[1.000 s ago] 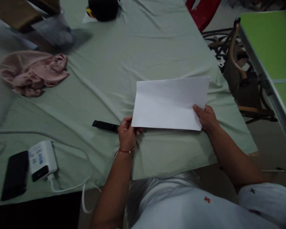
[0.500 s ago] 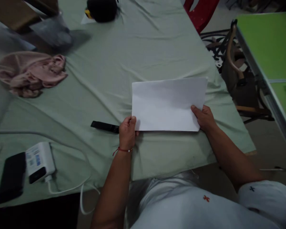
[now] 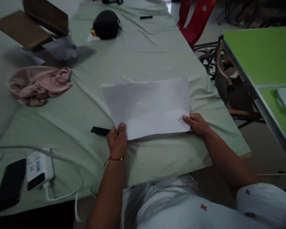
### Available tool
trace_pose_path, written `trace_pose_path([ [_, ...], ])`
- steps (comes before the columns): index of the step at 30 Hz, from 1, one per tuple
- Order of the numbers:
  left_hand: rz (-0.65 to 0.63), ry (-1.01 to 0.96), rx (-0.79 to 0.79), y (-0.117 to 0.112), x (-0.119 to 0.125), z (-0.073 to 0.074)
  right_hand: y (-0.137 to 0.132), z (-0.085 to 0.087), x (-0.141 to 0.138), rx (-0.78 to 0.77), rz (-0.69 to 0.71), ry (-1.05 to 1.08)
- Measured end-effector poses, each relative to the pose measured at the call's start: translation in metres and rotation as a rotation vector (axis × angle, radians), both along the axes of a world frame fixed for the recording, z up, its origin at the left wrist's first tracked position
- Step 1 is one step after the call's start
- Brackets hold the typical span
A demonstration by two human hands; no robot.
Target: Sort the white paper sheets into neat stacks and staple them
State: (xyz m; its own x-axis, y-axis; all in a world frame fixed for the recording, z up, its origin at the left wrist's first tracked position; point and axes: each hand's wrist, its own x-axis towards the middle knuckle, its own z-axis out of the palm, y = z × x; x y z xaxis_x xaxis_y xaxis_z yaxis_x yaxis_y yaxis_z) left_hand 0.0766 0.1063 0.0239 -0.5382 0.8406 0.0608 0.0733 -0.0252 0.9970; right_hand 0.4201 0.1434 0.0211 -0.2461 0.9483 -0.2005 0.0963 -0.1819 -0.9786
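White paper [image 3: 150,108], looking like a sheet or a thin stack, is held by its two near corners above the cloth-covered table. My left hand [image 3: 117,140], with a red string bracelet at the wrist, pinches the near left corner, thumb on top. At the near right corner my right hand [image 3: 196,123] grips the paper, thumb on top and fingers underneath. The paper bows a little and its far edge is raised. Just left of my left hand lies a slim black object [image 3: 100,130], its right end hidden behind that hand.
Pale green cloth [image 3: 157,165] covers the table. On its left are a pink cloth [image 3: 44,86], a black phone-like slab [image 3: 9,184] and a white power bank [image 3: 40,168] with a cable. Farther back sit a black rounded case [image 3: 107,25] and cardboard [image 3: 23,28]. A green table [image 3: 259,54] stands right.
The paper and both hands have shifted left, and its far left corner now flares outward. My left hand covers more of the black object. The camera view has tilted up a little.
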Motion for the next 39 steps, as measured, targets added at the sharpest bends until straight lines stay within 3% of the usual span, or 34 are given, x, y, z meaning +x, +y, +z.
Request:
trace_pose_path([
  [11,0.015,-0.264,0.025,0.004,0.003,-0.023,0.001,-0.003,-0.001,0.022,0.097,0.01],
  [18,0.046,-0.264,0.081,0.005,0.004,-0.018,0.005,-0.004,0.005,-0.017,0.011,0.2],
  [24,0.066,-0.247,0.065,0.005,0.004,-0.018,0.005,0.002,0.003,-0.106,0.169,0.279],
  [28,0.084,-0.233,0.06,0.004,0.004,-0.017,0.004,-0.002,0.003,-0.101,0.184,0.301],
  [39,0.074,-0.237,0.062,0.001,0.007,-0.017,0.008,0.0,-0.003,-0.059,0.08,0.314],
])
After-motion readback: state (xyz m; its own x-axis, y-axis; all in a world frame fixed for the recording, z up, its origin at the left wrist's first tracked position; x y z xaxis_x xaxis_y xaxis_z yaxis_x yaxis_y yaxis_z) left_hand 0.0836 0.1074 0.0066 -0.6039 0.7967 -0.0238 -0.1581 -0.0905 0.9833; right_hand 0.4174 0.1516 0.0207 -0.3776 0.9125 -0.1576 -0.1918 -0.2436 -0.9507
